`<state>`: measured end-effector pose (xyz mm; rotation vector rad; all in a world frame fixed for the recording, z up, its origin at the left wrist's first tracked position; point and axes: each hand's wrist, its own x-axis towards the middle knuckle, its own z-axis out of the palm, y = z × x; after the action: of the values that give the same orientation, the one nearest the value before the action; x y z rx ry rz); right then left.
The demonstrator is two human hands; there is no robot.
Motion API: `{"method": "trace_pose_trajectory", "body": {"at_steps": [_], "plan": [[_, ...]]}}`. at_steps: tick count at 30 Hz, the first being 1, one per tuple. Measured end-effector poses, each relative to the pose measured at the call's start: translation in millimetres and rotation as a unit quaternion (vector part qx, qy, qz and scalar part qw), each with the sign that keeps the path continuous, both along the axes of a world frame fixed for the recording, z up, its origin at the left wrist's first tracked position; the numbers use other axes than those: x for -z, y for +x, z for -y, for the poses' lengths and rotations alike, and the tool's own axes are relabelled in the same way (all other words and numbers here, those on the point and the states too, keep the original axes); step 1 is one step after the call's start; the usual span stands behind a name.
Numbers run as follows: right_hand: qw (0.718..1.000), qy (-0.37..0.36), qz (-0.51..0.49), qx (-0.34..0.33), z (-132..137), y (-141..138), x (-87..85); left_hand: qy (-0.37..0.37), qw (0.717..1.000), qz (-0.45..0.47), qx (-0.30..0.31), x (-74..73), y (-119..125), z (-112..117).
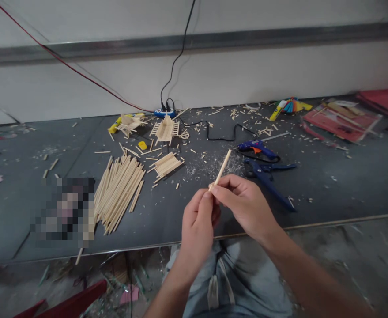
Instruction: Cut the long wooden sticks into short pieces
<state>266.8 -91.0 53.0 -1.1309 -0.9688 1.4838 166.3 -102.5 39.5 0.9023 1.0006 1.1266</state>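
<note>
A short, pale wooden stick (223, 167) slants up and to the right above the table's near part. My left hand (198, 218) pinches its lower end between thumb and fingers. Right beside it, my right hand (246, 203) also grips the stick with thumb and forefinger; the two hands touch. Further back lies a small flat panel of joined sticks (166, 165). Behind that stands a small stick-built model (166, 130) with rows of short bars at its sides. A big pile of loose wooden sticks (121, 192) spreads to the left of my hands.
A blue hot glue gun (256, 148) and a dark blue cutter (269, 183) lie to the right. A power strip (164, 112) with cables sits by the wall. Plastic packets (342, 120) are at the far right. Offcuts litter the dark table (329, 190); a blurred-out patch (64, 207) covers something at left.
</note>
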Motion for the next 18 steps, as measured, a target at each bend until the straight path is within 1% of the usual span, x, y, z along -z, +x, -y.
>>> {"method": "trace_pose_trajectory", "body": {"at_steps": [4, 7, 13, 18], "plan": [[1.0, -0.001, -0.02, -0.003, 0.6, -1.1, 0.9, -0.008, 0.999, 0.043, 0.002, 4.6, 0.8, -0.4], [1.0, 0.002, -0.026, -0.007, 0.5, -1.2, 2.0, -0.013, 0.998, 0.055, -0.001, 6.7, 1.3, -0.5], [1.0, 0.006, -0.005, 0.001, 0.3, 0.0, 2.5, -0.01, 0.999, 0.046, -0.008, 6.3, 2.1, -1.2], [1.0, 0.003, -0.01, -0.005, 0.0, 0.0, 3.6, -0.006, 1.0, 0.003, -0.004, 5.5, 0.0, -0.8]]}}
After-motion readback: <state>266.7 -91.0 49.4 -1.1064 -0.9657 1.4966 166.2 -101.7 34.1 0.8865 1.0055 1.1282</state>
